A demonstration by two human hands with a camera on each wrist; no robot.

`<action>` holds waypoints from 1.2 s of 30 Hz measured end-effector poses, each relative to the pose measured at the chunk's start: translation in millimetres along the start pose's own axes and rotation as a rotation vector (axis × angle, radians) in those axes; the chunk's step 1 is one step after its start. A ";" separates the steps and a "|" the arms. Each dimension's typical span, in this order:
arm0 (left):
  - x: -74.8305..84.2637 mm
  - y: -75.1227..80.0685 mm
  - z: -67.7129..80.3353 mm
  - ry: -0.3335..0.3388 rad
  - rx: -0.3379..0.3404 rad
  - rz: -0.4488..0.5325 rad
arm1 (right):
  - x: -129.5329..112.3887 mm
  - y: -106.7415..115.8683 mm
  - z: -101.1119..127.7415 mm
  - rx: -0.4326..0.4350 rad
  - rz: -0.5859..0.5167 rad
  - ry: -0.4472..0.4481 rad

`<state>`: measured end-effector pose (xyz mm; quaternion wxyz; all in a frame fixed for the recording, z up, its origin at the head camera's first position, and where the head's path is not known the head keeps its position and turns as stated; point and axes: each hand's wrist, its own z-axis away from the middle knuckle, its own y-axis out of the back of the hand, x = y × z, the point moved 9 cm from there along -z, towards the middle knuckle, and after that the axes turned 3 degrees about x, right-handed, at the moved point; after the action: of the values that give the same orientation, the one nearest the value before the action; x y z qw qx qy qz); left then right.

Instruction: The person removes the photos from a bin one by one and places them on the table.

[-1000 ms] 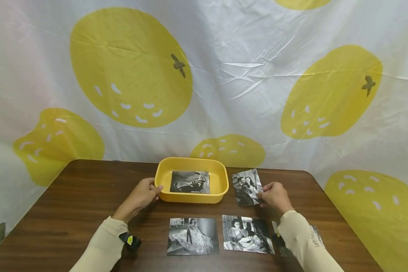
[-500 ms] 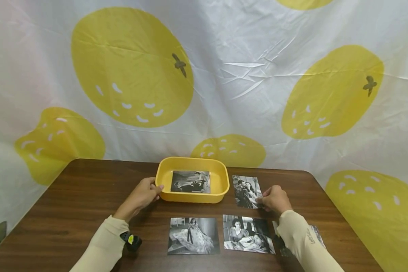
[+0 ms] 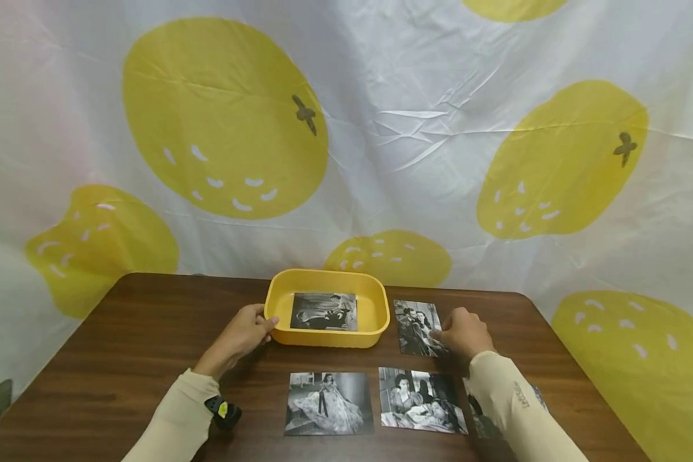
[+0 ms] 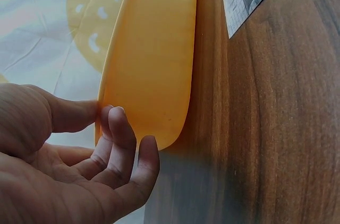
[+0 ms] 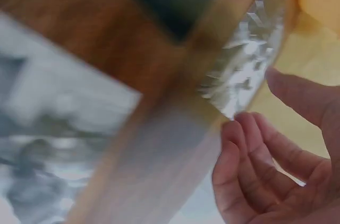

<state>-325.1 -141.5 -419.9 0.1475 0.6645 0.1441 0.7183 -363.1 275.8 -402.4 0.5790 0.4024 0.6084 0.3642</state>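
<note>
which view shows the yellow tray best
The head view: the whole yellow plastic tray shows, with a black-and-white photo inside. The left wrist view shows only its outer wall at the left hand; the right wrist view is blurred.

Bare table (image 3: 150, 333) left of yellow tray (image 3: 327, 337); photos (image 3: 329, 403) crowd front.
</note>
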 end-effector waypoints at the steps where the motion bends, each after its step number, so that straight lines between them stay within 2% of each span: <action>1: -0.3 -0.6 0.1 0.003 0.001 0.001 | -3.6 3.2 -1.9 0.010 -0.008 0.009; 4: 0.1 -1.2 0.1 0.004 0.004 0.000 | -18.7 15.8 -8.3 0.064 -0.045 0.054; 9: 1.2 0.1 -0.8 0.004 0.010 -0.009 | -61.4 29.0 -20.0 0.113 -0.075 0.187; 15: -0.1 0.2 -1.4 0.009 0.011 -0.007 | -117.9 21.8 -28.6 0.092 -0.102 0.298; 20: 0.3 1.2 -0.7 0.008 0.013 -0.006 | -159.0 0.8 -33.8 0.024 -0.098 0.379; 24: 0.1 1.0 -0.6 0.013 0.011 0.005 | -181.1 -29.6 -35.6 -0.127 -0.086 0.429; 28: -0.5 1.1 -0.2 0.012 0.009 0.012 | -193.5 -59.6 -34.9 -0.262 -0.054 0.440; 36: -0.9 1.7 0.0 0.029 0.007 0.002 | -196.7 -93.8 -39.5 -0.322 -0.045 0.399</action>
<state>-325.1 -143.4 -420.0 0.1423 0.6546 0.1482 0.7275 -407.7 58.9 -404.2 0.5122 0.2116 0.6536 0.5154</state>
